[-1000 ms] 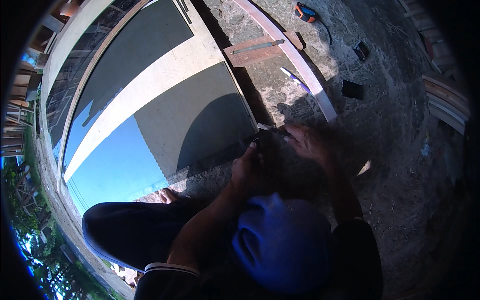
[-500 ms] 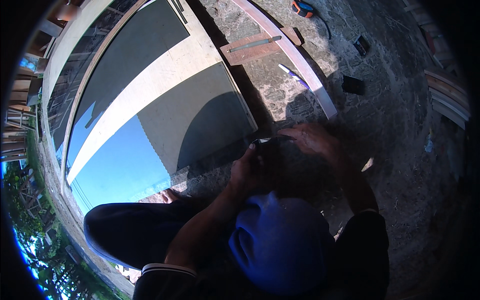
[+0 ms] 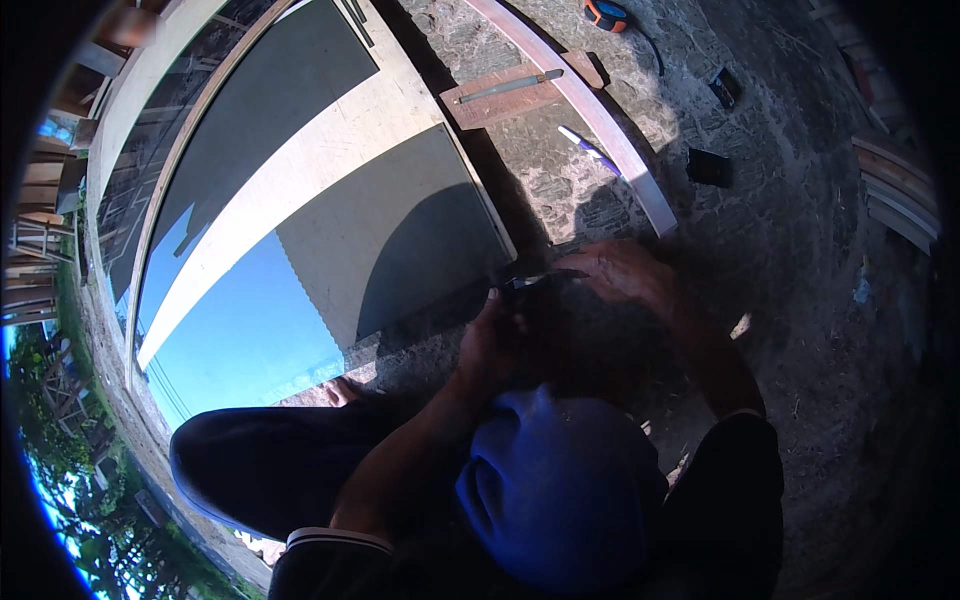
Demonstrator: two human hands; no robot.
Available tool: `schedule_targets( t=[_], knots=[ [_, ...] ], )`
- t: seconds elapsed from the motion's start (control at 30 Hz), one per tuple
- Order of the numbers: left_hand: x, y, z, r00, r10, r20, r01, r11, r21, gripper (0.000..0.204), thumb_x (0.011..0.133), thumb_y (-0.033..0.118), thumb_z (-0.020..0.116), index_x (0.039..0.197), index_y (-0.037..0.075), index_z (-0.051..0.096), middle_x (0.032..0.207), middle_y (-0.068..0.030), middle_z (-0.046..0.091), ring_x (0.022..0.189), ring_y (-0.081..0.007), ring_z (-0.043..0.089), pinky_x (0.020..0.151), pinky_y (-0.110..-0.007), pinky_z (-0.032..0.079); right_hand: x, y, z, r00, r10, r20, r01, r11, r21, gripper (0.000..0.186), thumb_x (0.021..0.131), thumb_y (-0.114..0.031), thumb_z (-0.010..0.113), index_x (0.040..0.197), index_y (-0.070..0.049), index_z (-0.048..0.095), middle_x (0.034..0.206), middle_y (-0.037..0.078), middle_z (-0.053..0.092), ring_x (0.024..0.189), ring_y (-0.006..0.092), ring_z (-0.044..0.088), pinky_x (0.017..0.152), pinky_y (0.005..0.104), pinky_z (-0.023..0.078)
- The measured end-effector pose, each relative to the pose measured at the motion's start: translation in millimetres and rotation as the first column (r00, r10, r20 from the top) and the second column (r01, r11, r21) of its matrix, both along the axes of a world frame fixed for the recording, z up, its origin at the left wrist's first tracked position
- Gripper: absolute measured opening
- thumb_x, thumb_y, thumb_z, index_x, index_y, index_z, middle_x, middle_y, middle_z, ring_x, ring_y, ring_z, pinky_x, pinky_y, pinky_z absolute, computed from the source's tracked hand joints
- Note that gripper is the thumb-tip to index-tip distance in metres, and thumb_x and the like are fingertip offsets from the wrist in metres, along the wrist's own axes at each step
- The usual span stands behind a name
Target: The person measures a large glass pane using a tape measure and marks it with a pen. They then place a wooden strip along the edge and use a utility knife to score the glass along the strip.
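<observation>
In deep shade just beyond my knee, both my hands work close together. My left hand [image 3: 487,340] is closed, thumb uppermost, at a small dark thing with a shiny edge [image 3: 522,283]; its kind is too dark to make out. To its right, my right hand [image 3: 630,275] bends its fingers together toward that same thing, and what they pinch is hidden in shadow. The corner of a sheet of dark reflective glass [image 3: 430,235] lies just beyond my left hand.
The glass rests on a pale wooden board [image 3: 300,125]. Beyond my right hand lie a long wooden strip [image 3: 600,120], a purple-and-white pen [image 3: 588,150], a slim grey tool [image 3: 510,87] on a short plank [image 3: 485,115], an orange-and-black tape measure [image 3: 606,15] and black pieces [image 3: 708,168].
My right hand has shifted slightly away from me, and my left thumb slightly to the left. The glass, strip and tools lie as before.
</observation>
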State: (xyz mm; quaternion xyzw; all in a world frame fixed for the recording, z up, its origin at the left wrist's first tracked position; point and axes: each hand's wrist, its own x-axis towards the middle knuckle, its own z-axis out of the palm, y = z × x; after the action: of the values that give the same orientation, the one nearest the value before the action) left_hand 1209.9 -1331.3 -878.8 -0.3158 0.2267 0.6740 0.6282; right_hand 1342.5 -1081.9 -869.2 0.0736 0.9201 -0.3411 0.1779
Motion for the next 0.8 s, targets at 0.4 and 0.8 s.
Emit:
schedule_targets(
  t=[0.4, 0.8],
  knots=[
    [-11, 0, 14, 0.992, 0.074, -0.102, -0.066, 0.994, 0.083, 0.035, 0.107, 0.04, 0.05, 0.118, 0.01, 0.064, 0.106, -0.008, 0.069, 0.096, -0.0205, 0.066, 0.088, -0.036, 0.055, -11, 1, 6, 0.994, 0.07, -0.08, -0.065, 0.996, 0.061, 0.032, 0.09, -0.025, 0.069, 0.12, -0.014, 0.066, 0.096, 0.013, 0.069, 0.088, 0.0364, 0.068, 0.075, 0.0475, 0.056],
    [-10, -6, 16, 0.997, 0.043, -0.067, -0.03, 0.983, 0.181, 0.041, 0.108, 0.044, 0.045, 0.118, 0.008, 0.062, 0.1, -0.0085, 0.067, 0.093, -0.0212, 0.064, 0.089, -0.037, 0.053, -20, 1, 29, 0.996, 0.061, 0.069, -0.068, 0.992, 0.102, 0.022, 0.091, -0.029, 0.07, 0.102, -0.012, 0.063, 0.091, 0.014, 0.07, 0.087, 0.0388, 0.07, 0.072, 0.0503, 0.056]
  ],
)
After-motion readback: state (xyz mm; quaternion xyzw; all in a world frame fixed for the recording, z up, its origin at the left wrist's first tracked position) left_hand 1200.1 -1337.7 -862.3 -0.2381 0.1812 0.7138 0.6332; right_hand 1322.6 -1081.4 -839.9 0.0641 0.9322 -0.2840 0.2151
